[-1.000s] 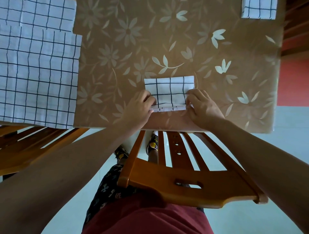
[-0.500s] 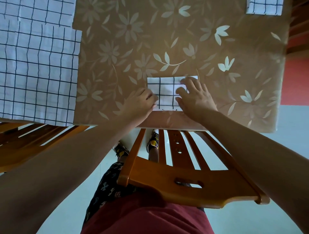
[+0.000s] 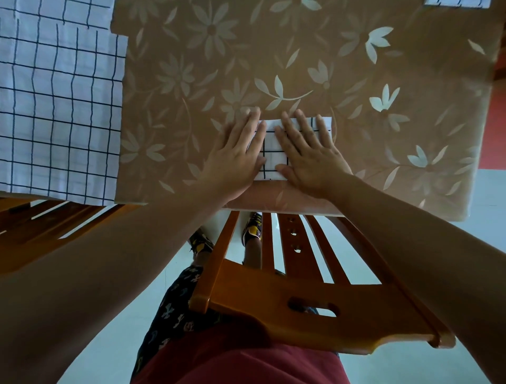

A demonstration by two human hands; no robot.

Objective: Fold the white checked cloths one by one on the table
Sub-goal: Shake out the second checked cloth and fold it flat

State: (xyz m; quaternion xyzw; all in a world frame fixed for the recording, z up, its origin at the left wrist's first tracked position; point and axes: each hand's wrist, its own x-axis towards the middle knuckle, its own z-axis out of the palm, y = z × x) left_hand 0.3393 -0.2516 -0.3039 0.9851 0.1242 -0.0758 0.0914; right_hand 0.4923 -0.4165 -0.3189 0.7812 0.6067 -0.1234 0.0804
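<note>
Both hands had stopped pinching the near edge and now lay flat. The left hand [image 3: 236,156] and the right hand [image 3: 308,153] pressed down with straight fingers, gripping nothing. The folded cloth [image 3: 273,156] showed between them at the centre of the frame, close to the near edge of the table [image 3: 383,82]. This looked like a last smoothing, so this piece seemed finished. The unfolded cloths [image 3: 54,109] waited at upper left, and another folded piece [image 3: 460,2] sat at the top right corner.
</note>
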